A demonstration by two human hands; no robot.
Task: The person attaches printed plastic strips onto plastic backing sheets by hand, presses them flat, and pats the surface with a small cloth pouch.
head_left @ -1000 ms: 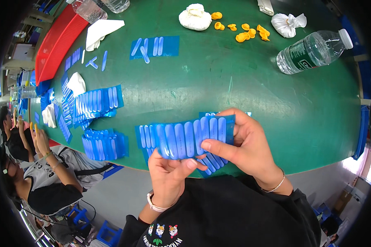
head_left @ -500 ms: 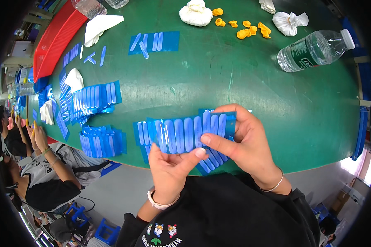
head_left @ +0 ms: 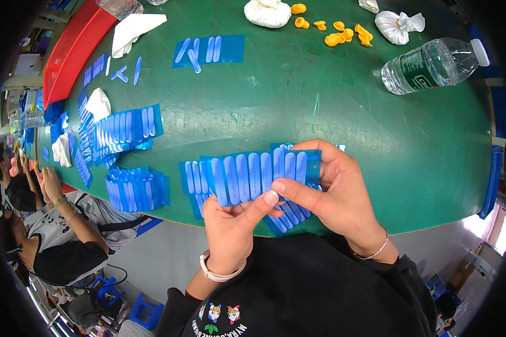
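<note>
While the left hand [head_left: 230, 224] pinches its lower edge, the right hand [head_left: 329, 191] closes its fingers on the blue strip sheet [head_left: 258, 174] above the green worktop [head_left: 320, 101].

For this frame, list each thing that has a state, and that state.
Blue sheet: lifted off the table, held by both hands.
Left hand: gripping the sheet's lower edge.
Right hand: gripping the sheet's right end.
Water bottle: lying on its side, capped.
White bag: tied shut.
Red tray: flat on the table edge.

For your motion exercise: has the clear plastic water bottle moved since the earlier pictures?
No. The clear plastic water bottle lies at the same spot beside the orange pieces on the green table.
</note>
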